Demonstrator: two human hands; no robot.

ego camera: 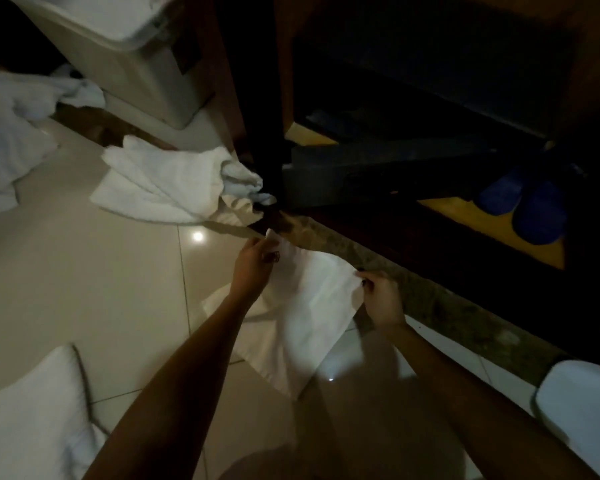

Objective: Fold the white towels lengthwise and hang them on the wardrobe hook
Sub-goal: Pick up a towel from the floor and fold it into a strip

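Observation:
A white towel (309, 306) hangs stretched between my two hands above the tiled floor, its lower end trailing down. My left hand (255, 263) pinches its upper left corner. My right hand (381, 299) pinches the upper right corner. Another white towel (160, 181) lies crumpled on the floor by the dark wardrobe (430, 98), which stands open straight ahead. No hook shows in this view.
More white linen (11, 133) is heaped at the far left beside a beige bin (136, 57). A white pillow (32, 417) lies at the lower left. Blue slippers (527, 202) sit on the wardrobe's bottom shelf. Something white (579, 410) lies at the lower right.

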